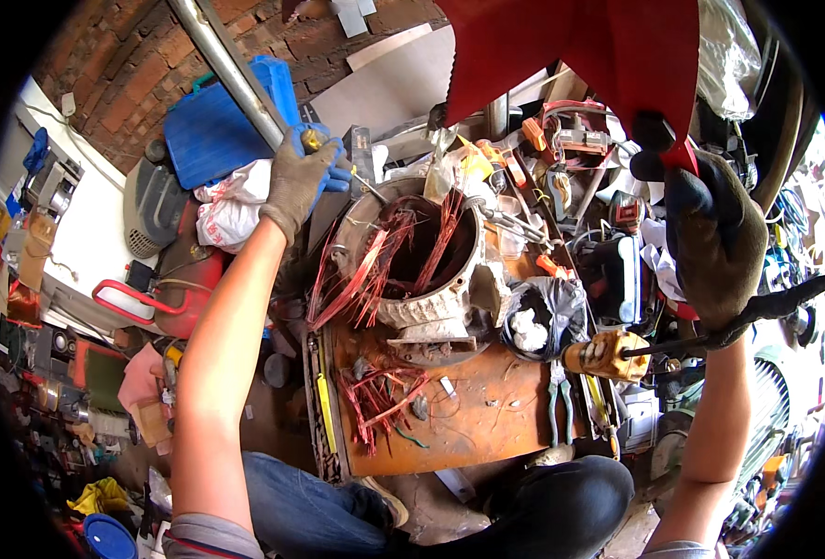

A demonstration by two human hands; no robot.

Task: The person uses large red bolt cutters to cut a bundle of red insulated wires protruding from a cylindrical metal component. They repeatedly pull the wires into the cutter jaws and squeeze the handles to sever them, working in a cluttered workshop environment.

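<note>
My left hand (301, 178), in a grey and blue work glove, grips a screwdriver (312, 141); its shaft slopes to the rim of a motor stator housing (419, 311). Red copper windings (356, 279) hang cut and frayed from the bore. My right hand (716, 234), gloved too, is raised at the right, its fingers closed on the narrow end of a red sheet-like thing (573, 42) near the camera. A yellow-headed mallet (604, 354) has its black-wrapped handle across my right wrist; what supports it I cannot tell. A heap of cut windings (384, 402) lies before the housing.
The housing stands on an orange-brown board (468, 433) between my knees. Pliers (559, 405) and a black bag (566, 300) with white stuff lie at its right. A metal pipe (234, 73) slants past a blue plastic case (213, 129). Tools crowd behind; a green motor (762, 398) stands right.
</note>
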